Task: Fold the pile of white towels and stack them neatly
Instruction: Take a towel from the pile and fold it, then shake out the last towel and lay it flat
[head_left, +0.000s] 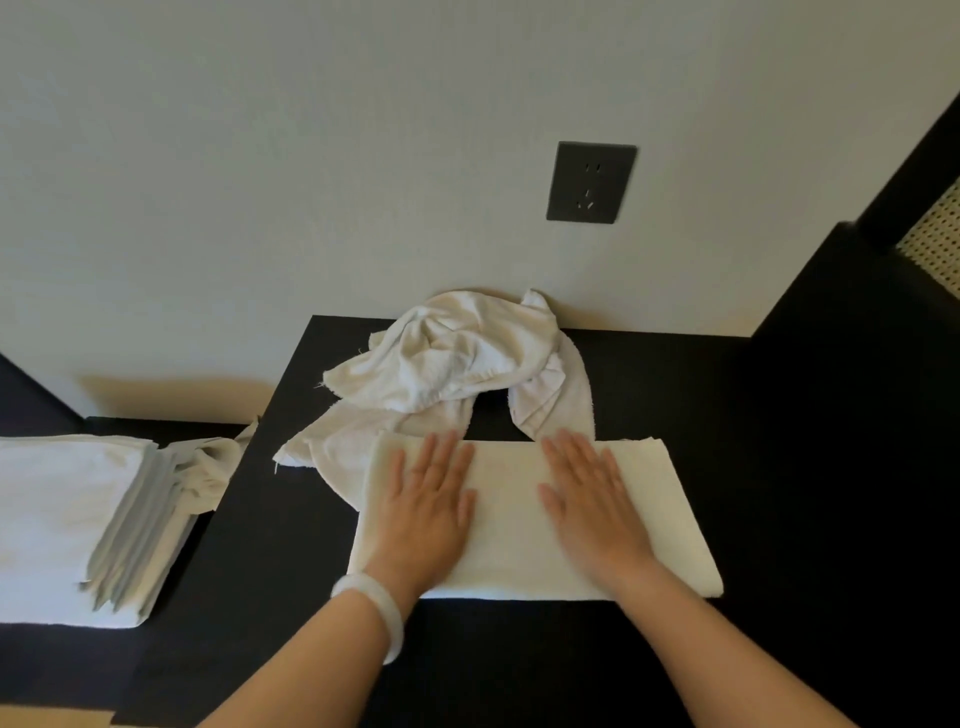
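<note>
A white towel (511, 525), folded into a long rectangle, lies flat on the black table (270, 545) in front of me. My left hand (423, 512) presses flat on its left part with straight fingers. My right hand (592, 512) presses flat on its middle, fingers spread. Behind it, against the wall, sits a crumpled pile of white towels (452, 364). A stack of folded white towels (67, 519) rests on a lower black surface at the left.
A loose crumpled towel (208, 467) lies between the stack and the table's left edge. A dark wall socket (590, 182) is above the pile. A tall black cabinet (857, 389) stands at the right. A white bangle (379, 608) circles my left wrist.
</note>
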